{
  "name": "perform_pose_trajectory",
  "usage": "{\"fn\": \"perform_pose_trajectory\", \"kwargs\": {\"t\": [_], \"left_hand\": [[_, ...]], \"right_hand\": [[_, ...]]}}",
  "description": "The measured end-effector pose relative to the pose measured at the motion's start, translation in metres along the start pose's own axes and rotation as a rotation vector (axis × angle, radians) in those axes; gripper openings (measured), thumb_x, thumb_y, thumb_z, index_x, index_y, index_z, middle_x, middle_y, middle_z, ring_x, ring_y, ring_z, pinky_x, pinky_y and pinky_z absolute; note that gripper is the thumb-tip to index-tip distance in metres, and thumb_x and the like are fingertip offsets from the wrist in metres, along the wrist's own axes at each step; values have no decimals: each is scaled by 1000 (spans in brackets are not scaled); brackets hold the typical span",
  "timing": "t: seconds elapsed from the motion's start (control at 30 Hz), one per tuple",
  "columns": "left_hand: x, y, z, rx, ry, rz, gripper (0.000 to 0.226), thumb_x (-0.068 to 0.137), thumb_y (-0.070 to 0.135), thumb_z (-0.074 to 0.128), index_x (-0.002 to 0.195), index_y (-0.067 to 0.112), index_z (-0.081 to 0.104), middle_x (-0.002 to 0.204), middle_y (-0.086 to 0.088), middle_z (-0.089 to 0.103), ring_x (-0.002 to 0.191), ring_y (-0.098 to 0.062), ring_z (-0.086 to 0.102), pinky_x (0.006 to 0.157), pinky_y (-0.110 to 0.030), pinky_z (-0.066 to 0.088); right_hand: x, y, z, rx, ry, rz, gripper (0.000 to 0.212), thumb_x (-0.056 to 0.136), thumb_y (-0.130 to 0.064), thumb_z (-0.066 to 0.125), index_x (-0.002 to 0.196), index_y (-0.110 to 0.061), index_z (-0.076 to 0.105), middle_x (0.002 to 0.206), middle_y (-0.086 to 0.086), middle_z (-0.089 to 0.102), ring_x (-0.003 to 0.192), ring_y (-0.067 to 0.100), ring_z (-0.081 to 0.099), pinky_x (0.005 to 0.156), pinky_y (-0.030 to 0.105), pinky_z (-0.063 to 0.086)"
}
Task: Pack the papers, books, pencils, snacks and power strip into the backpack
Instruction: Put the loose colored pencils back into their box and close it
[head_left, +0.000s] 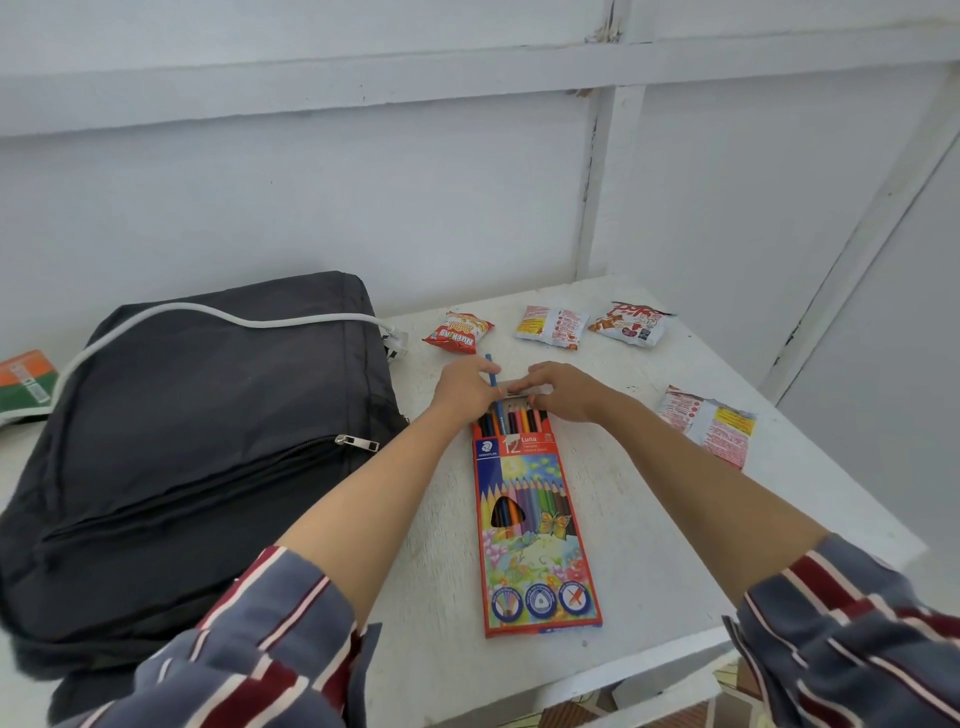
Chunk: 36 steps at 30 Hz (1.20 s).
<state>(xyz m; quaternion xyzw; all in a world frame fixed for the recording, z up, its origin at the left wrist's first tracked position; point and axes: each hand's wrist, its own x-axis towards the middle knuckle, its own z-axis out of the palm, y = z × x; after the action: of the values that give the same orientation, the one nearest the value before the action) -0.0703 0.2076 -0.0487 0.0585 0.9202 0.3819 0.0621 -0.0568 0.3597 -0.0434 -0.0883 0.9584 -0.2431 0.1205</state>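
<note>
While left grip (464, 387) pinches blue pencil (489, 368) at pencil box (535, 525) mouth (lower end inside), right grip (563, 392) pinches flap (523, 387).

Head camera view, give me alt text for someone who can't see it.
Left hand holds a blue pencil at the open end of a coloured pencil box; right hand grips its flap. A dark backpack with a white cable on it lies left, snack packets beyond.
</note>
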Motion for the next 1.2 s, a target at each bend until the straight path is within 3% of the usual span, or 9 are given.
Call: {"fn": "perform_pose_trajectory", "kwargs": {"t": [0.1,0.2,0.23,0.3,0.43,0.57,0.8,1.0,1.2], "left_hand": [[1,9,-3,87,-44,7,42,81,11,69,122,6,60,127,-11,57,112,-23,55,81,-24,43],[-1,15,-6,143,-104,-23,26,80,13,67,101,-4,69,75,-6,59,70,-15,55,56,-18,38],[-1,15,-6,129,-78,-19,24,82,14,66,97,-4,70,68,-3,56,62,-12,50,52,-17,35],[0,10,-5,64,-8,11,23,86,15,63,102,0,69,83,-5,61,73,-13,55,58,-17,38],[0,-1,-5,12,-2,48,49,87,16,63,133,10,47,136,-10,47,124,-22,45,93,-27,38],[4,-9,-7,0,-137,32,63,87,17,63,143,10,34,151,-10,31,139,-23,28,110,-33,26],[7,-8,-13,44,-247,60,61,85,11,66,139,8,40,144,-9,42,133,-21,37,106,-30,31],[1,-6,-17,49,-367,72,71,88,12,62,147,11,24,150,-8,29,134,-22,32,97,-24,32],[-2,-11,-19,26,-387,113,55,87,10,63,138,9,41,131,-7,44,121,-16,42,88,-24,39]], "right_hand": [[0,1,-1,-15,-7,-7,39,94,-10,47,130,-25,54,139,11,43,127,27,40,101,39,34],[1,1,-3,-20,-17,-11,38,95,-12,47,130,-23,54,140,11,42,128,27,38,102,39,33],[1,1,-2,-16,-14,-10,38,94,-11,47,130,-24,54,141,11,42,129,26,38,103,38,32],[1,1,-2,-11,-5,-7,40,94,-10,47,130,-24,54,143,9,40,130,25,37,103,37,32],[-1,1,-2,12,-1,-30,40,94,-8,48,132,-20,53,142,11,41,130,25,36,103,35,31],[-4,4,-1,45,2,-57,39,94,-9,49,131,-20,54,140,13,42,131,26,36,103,34,29],[-6,10,3,78,18,-87,40,95,-10,47,133,-22,50,144,15,39,135,26,31,104,32,27],[-2,20,15,136,72,-75,40,96,-14,47,134,-27,49,150,12,31,137,26,29,111,43,28],[-1,27,24,122,140,-92,38,96,-16,47,132,-28,51,149,11,34,136,26,32,110,46,29]]}}
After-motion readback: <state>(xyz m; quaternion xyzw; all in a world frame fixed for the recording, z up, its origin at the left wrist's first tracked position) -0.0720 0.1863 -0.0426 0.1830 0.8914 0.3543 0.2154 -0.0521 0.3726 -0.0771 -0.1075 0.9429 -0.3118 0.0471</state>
